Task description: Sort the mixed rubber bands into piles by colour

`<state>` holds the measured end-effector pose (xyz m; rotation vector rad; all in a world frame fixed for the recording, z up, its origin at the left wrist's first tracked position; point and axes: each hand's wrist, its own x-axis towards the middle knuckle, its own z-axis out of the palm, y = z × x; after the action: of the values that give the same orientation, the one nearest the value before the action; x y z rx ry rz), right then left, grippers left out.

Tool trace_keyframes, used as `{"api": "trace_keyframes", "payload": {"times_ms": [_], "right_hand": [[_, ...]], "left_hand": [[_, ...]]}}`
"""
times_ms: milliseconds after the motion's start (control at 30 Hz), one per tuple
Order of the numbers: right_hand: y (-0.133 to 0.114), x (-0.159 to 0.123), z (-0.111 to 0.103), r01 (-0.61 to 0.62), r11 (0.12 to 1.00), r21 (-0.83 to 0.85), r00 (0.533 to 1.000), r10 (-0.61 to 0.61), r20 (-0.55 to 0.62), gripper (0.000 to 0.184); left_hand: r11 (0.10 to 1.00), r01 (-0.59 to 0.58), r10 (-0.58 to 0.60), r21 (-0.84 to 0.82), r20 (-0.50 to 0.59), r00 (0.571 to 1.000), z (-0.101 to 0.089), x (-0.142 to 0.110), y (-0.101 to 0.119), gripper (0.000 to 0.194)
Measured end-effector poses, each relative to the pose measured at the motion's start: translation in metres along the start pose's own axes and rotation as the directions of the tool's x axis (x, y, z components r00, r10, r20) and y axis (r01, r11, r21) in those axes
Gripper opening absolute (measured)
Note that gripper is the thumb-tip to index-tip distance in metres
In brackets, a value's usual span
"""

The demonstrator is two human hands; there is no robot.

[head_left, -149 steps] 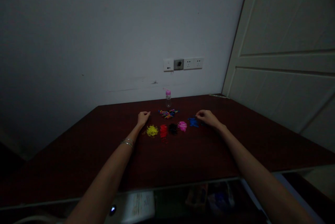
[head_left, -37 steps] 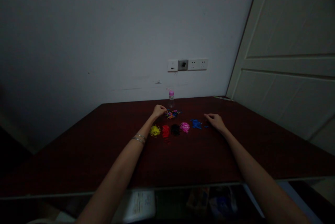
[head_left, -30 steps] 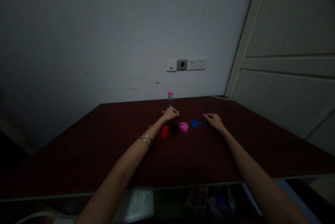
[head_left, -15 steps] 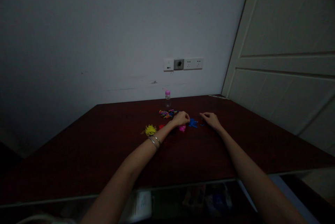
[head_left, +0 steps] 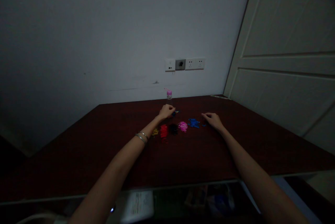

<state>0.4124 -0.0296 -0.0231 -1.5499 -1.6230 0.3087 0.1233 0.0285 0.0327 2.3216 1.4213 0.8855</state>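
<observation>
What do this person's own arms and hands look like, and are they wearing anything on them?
Both forearms are bare, with no sleeves in view. Two thin, silvery bangles circle the left wrist; the right wrist has none. The left hand and right hand wear no gloves.

On the dark red surface (head_left: pixel 183 157), the mixed-colour pile (head_left: pixel 174 114) is partly covered by the left hand (head_left: pixel 166 111). The yellow pile (head_left: pixel 155 132) is partly hidden by the left forearm. Red (head_left: pixel 163 131), black (head_left: pixel 173 128), pink (head_left: pixel 183 126) and blue piles (head_left: pixel 194 122) are set in a row, the blue nearest the right hand (head_left: pixel 213 119).
</observation>
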Motion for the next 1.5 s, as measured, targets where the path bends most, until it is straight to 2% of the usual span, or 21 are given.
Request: {"api": "trace_keyframes", "payload": {"times_ms": [133, 233, 333, 400, 567, 733, 867, 1000, 1200, 1333, 1500], "right_hand": [[-0.001, 0.0, 0.0, -0.008, 1.0, -0.001, 1.0, 0.008, -0.007, 0.047], [-0.001, 0.0, 0.0, -0.01, 1.0, -0.002, 1.0, 0.01, -0.004, 0.047], [0.0, 0.0, 0.0, -0.003, 1.0, -0.018, 1.0, 0.003, 0.002, 0.047], [0.0, -0.001, 0.0, 0.002, 1.0, -0.031, 1.0, -0.002, 0.011, 0.047], [-0.001, -0.001, 0.0, 0.018, 0.999, -0.043, 1.0, -0.017, 0.026, 0.045], [-0.001, -0.002, 0.0, 0.011, 0.997, -0.077, 0.999, -0.008, 0.043, 0.04], [-0.009, -0.003, 0.0, 0.055, 0.995, -0.08, 0.998, -0.053, 0.034, 0.036], [-0.034, -0.005, 0.004, 0.131, 0.989, -0.066, 0.99, -0.127, 0.063, 0.03], [-0.087, -0.004, 0.026, 0.221, 0.969, -0.111, 0.958, -0.194, 0.21, 0.024], [-0.122, 0.001, 0.047, 0.256, 0.939, -0.228, 0.916, -0.16, 0.368, 0.018], [-0.149, 0.006, 0.068, 0.235, 0.891, -0.389, 0.9, -0.048, 0.433, 0.019]], "left_hand": [[0.981, 0.193, -0.192, 0.006, -0.112, 0.975, -0.025, -0.004, -0.047, 0.034], [0.945, 0.327, -0.32, 0.005, -0.186, 0.929, -0.036, -0.011, -0.081, 0.033], [0.911, 0.412, -0.406, -0.029, -0.248, 0.88, -0.043, -0.02, -0.104, 0.03], [0.904, 0.422, -0.425, -0.074, -0.267, 0.865, -0.045, -0.024, -0.112, 0.03], [0.915, 0.375, -0.403, -0.149, -0.275, 0.873, -0.045, -0.028, -0.117, 0.033], [0.927, 0.357, -0.376, -0.118, -0.273, 0.885, -0.042, -0.03, -0.117, 0.034], [0.927, 0.366, -0.374, -0.081, -0.271, 0.887, -0.041, -0.032, -0.116, 0.035], [0.935, 0.355, -0.348, -0.025, -0.263, 0.9, -0.041, -0.031, -0.118, 0.035], [0.938, 0.345, -0.328, 0.027, -0.252, 0.911, -0.041, -0.032, -0.118, 0.036], [0.941, 0.336, -0.313, 0.047, -0.256, 0.914, -0.041, -0.035, -0.113, 0.036], [0.944, 0.325, -0.304, 0.051, -0.246, 0.921, -0.041, -0.037, -0.112, 0.036]]}}
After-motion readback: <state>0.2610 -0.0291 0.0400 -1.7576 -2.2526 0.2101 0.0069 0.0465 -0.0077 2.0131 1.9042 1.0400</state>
